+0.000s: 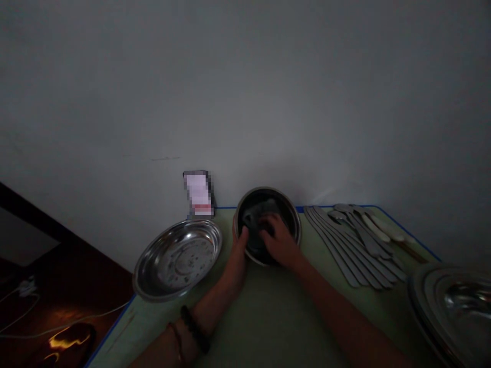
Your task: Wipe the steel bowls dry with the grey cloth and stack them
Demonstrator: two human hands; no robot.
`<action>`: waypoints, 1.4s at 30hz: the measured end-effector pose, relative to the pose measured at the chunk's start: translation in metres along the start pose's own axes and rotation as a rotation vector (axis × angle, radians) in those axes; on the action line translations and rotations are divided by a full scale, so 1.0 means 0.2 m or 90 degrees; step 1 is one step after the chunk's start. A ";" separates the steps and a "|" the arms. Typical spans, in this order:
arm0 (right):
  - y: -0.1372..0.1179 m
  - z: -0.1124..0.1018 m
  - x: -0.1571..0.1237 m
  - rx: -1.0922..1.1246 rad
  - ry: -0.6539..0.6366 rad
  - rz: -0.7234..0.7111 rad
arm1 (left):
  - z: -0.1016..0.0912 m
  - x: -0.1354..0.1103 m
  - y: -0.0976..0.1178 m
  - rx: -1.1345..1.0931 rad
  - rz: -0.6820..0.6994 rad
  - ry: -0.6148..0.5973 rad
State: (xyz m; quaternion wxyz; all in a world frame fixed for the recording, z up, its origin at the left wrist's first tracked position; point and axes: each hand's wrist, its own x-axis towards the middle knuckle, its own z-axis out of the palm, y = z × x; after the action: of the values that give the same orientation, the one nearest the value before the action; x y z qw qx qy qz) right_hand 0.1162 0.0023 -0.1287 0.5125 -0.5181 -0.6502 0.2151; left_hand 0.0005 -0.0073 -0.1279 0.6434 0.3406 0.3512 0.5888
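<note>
A round bowl point(293, 220) with a shiny metal rim and a dark inside is tilted toward me at the wall side of the table. My left hand point(238, 251) grips it at its left edge, thumb over the rim. Inside the bowl lies a greyish cloth point(267, 206). My right hand point(282, 239) reaches in over the right rim, its bent fingers pressed into this cloth. The fingertips are partly lost in shadow.
Left of the bowl sits a shallow metal dish point(187, 255); behind it a phone point(198, 193) leans on the wall. Several spoons and other cutlery point(353, 250) lie to the right. Stacked metal plates point(433, 306) stand at the near right corner. A white cable point(76, 326) crosses the floor.
</note>
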 end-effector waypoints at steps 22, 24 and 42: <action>-0.01 -0.10 0.01 -0.345 0.066 0.117 | 0.06 -0.16 0.05 0.330 0.096 0.010; 0.01 -0.07 0.05 -0.300 0.111 0.124 | 0.06 -0.16 0.05 0.342 0.085 0.000; -0.08 -0.02 0.00 -0.006 -0.200 -0.110 | -0.07 0.00 -0.06 0.255 0.090 0.066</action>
State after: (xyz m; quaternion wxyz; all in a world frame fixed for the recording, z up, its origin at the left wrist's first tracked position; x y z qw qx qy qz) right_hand 0.1128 -0.0056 -0.1142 0.4187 -0.4228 -0.7653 0.2455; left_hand -0.0047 -0.0083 -0.1443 0.5012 0.4547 0.4687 0.5678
